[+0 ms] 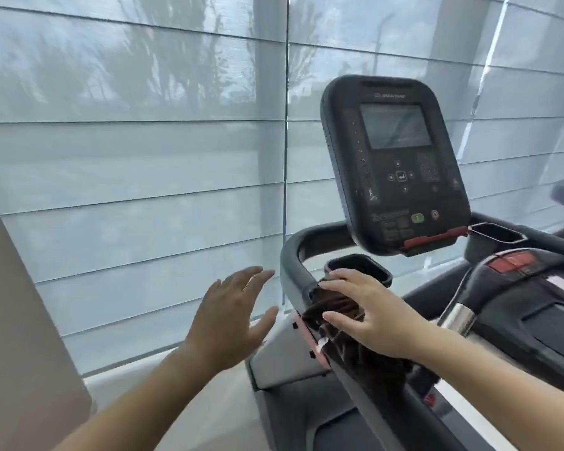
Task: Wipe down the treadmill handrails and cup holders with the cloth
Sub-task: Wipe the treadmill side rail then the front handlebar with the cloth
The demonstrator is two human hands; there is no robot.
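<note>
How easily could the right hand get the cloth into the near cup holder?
Probably easily: the right hand presses the cloth on the handrail, fingertips beside the near cup holder, nothing between.

Two hands: left hand (232, 317), right hand (372, 315). One cloth (334, 305). One console (394, 164) at one o'clock. Two cup holders: near holder (373, 265), far holder (498, 236).

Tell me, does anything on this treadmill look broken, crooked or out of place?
Nothing stands out as broken or spilled. The cloth lies bunched on the handrail under the right hand, a white tag poking out. The left hand hovers open beside the rail, touching nothing.
</note>
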